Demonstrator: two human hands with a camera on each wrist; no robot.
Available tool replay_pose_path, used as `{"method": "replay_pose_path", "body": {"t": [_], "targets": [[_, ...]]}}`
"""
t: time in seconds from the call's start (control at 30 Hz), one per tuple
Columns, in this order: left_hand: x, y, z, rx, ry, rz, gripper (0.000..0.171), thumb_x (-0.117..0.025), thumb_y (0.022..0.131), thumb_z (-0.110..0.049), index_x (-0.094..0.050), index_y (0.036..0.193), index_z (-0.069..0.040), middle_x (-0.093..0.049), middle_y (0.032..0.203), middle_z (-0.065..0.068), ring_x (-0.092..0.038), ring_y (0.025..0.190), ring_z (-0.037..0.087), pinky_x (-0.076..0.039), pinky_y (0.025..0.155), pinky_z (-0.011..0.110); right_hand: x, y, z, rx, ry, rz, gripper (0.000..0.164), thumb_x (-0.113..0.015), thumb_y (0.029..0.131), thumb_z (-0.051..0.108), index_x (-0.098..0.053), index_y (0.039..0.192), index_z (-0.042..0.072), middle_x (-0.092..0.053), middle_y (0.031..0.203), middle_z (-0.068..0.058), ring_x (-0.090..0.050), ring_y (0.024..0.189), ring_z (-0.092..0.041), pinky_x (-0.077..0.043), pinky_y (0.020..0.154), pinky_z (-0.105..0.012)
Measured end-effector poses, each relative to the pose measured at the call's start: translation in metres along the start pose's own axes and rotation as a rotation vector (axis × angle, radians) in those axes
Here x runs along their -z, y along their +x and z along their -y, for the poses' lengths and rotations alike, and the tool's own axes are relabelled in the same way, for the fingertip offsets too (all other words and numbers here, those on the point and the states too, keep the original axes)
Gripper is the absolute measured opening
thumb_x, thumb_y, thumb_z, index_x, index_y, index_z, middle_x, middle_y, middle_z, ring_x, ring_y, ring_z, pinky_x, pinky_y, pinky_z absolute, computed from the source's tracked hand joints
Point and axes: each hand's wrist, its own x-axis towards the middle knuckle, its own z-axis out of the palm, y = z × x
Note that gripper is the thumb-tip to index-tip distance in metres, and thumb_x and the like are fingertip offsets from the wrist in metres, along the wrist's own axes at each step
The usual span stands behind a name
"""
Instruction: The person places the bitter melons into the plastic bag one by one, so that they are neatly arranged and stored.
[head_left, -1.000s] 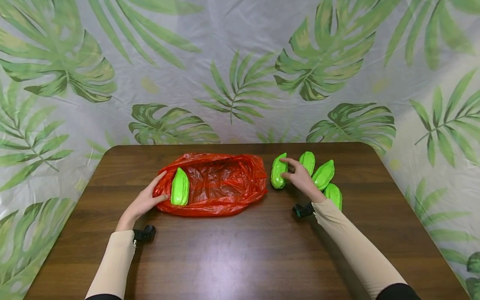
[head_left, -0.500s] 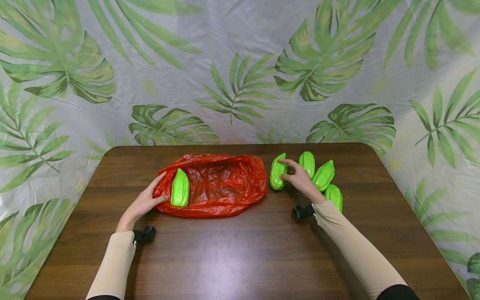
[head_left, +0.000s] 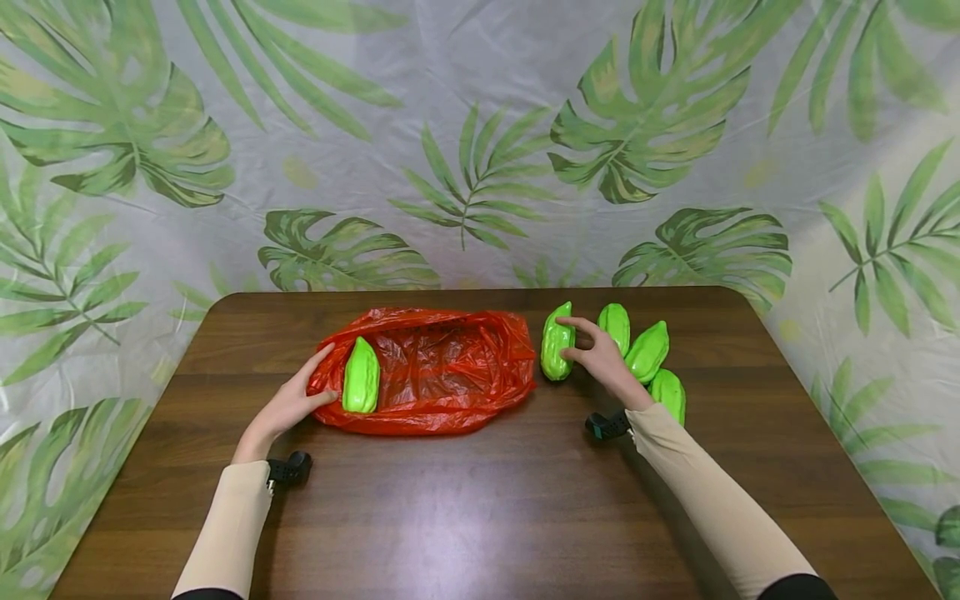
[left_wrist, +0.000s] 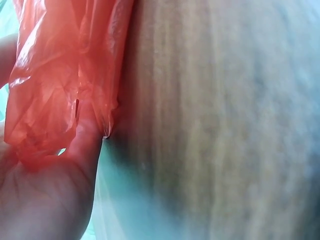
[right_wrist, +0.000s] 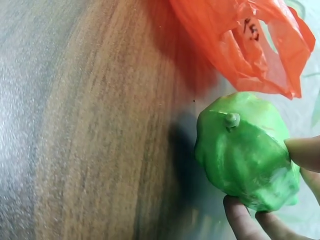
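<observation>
A red plastic bag (head_left: pixel 435 421) lies on the table with its mouth spread wide. Near its left end, inside the mouth, rests a bright green bitter melon (head_left: pixel 361 379). My left hand (head_left: pixel 288 400) holds the bag's left rim between thumb and fingers; in the left wrist view the thumb shows through the thin red film. To the right of the bag, my right hand (head_left: pixel 603 358) grips a second bitter melon (head_left: pixel 556 346). The right wrist view shows this melon's stem end (right_wrist: pixel 232 120), with the thumb on one side and fingertips on the other.
Several more bitter melons (head_left: pixel 647 350) lie grouped beyond the right wrist, the nearest partly behind the sleeve. The brown wooden table (head_left: pixel 465 508) ends at a leaf-printed cloth (head_left: pixel 480 167). Black wrist cameras (head_left: pixel 288 469) sit close above the tabletop.
The bitter melon in my right hand has shifted and tipped only slightly, its pointed end a little farther up in the head view. My left hand and the bag stay nearly still.
</observation>
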Motion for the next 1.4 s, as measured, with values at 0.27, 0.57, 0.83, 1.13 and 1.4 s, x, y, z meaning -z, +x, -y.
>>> {"method": "replay_pose_path", "body": {"t": [0.27, 0.57, 0.83, 1.13, 1.4], "targets": [[0.000, 0.004, 0.000, 0.008, 0.005, 0.005, 0.079, -0.059, 0.094, -0.013, -0.009, 0.155, -0.013, -0.011, 0.152, 0.031, -0.016, 0.135, 0.052, -0.017, 0.104, 0.067, 0.010, -0.003, 0.003, 0.012, 0.047, 0.007, 0.054, -0.060, 0.091, 0.001, -0.044, 0.143, 0.005, -0.029, 0.152, -0.017, -0.047, 0.119, -0.046, -0.045, 0.088, -0.053], [0.000, 0.002, -0.002, -0.009, 0.003, 0.006, 0.080, -0.060, 0.093, -0.013, -0.010, 0.155, -0.013, -0.012, 0.152, 0.031, -0.017, 0.135, 0.052, -0.018, 0.104, 0.067, 0.019, -0.006, 0.009, 0.021, 0.129, 0.016, 0.054, -0.059, 0.094, 0.007, -0.041, 0.145, 0.008, -0.026, 0.152, -0.016, -0.044, 0.123, -0.042, -0.041, 0.092, -0.058], [0.000, 0.004, 0.000, 0.002, 0.009, 0.005, 0.079, -0.059, 0.093, -0.014, -0.010, 0.155, -0.014, -0.012, 0.153, 0.031, -0.017, 0.135, 0.052, -0.018, 0.104, 0.067, 0.021, -0.017, 0.041, 0.037, 0.126, 0.004, 0.053, -0.055, 0.094, 0.002, -0.038, 0.144, -0.002, -0.027, 0.147, -0.024, -0.045, 0.122, -0.044, -0.047, 0.077, -0.027], [0.000, 0.004, -0.001, 0.009, 0.014, 0.004, 0.079, -0.060, 0.093, -0.014, -0.010, 0.155, -0.015, -0.012, 0.152, 0.031, -0.017, 0.135, 0.053, -0.018, 0.103, 0.068, 0.021, -0.021, 0.055, 0.050, 0.097, -0.008, 0.052, -0.053, 0.095, 0.005, -0.038, 0.144, -0.001, -0.028, 0.147, -0.025, -0.042, 0.125, -0.046, -0.046, 0.081, -0.031], [-0.001, 0.004, 0.000, 0.006, 0.013, 0.004, 0.080, -0.060, 0.094, -0.014, -0.010, 0.155, -0.015, -0.011, 0.153, 0.031, -0.016, 0.135, 0.053, -0.017, 0.103, 0.068, 0.019, -0.020, 0.059, 0.075, 0.118, -0.011, 0.051, -0.053, 0.095, 0.004, -0.038, 0.144, -0.001, -0.029, 0.147, -0.023, -0.043, 0.124, -0.045, -0.041, 0.092, -0.052]]}}
